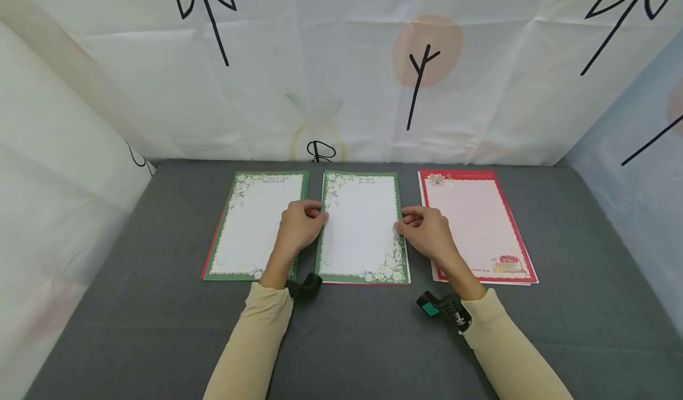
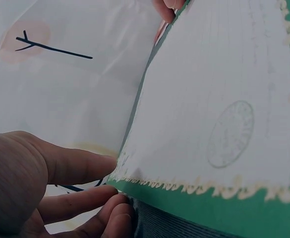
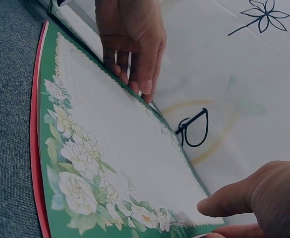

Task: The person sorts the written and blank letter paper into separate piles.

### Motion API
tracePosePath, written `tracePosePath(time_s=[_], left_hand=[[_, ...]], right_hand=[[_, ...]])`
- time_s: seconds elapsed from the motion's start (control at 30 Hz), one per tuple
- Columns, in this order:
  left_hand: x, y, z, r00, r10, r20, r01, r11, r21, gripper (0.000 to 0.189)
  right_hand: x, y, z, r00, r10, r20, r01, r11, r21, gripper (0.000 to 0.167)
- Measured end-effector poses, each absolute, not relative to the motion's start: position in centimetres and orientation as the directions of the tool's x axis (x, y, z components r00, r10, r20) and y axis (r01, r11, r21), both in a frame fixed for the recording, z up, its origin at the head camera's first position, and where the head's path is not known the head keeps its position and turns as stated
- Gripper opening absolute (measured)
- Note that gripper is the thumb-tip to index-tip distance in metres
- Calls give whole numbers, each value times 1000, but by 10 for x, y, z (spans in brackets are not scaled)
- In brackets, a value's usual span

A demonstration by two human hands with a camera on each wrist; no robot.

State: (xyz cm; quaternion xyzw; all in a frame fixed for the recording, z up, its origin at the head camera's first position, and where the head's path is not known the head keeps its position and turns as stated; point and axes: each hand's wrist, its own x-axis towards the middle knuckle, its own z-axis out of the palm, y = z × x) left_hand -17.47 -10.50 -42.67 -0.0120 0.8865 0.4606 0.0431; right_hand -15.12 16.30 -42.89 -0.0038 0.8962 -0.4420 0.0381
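Note:
Green-bordered letter paper (image 1: 360,228) with printed white flowers lies in the middle of the table, a red edge showing beneath it. At its left long side my left hand (image 1: 300,225) pinches the edge, thumb above and fingers below in the left wrist view. Opposite, my right hand (image 1: 427,231) grips the right edge with its thumb over the printed face. Part of its fingers is hidden under the paper in the right wrist view. My left forearm crosses another green-bordered stack (image 1: 242,228); my right forearm crosses the red-bordered stack (image 1: 464,222).
A grey cloth covers the table (image 1: 352,341). White fabric (image 1: 331,44) with line-drawn plants hangs behind it and at both sides. Black wrist devices (image 1: 305,287) sit on the inner side of each wrist.

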Motion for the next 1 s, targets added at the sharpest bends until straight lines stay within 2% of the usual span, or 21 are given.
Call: tracePosePath(time_s=[0.3, 0.67, 1.0], left_hand=[[-174, -105, -425, -997, 11, -73, -56, 524, 850, 32], [-173, -106, -424, -987, 55, -151, -110, 454, 884, 45], [-175, -112, -425, -980, 111, -168, -121, 341, 932, 42]], right_hand=[[-151, 163, -431, -999, -17, -46, 26, 609, -793, 38], [-151, 164, -432, -999, -7, -42, 30, 582, -813, 34], [-151, 169, -431, -998, -6, -65, 55, 453, -890, 33]])
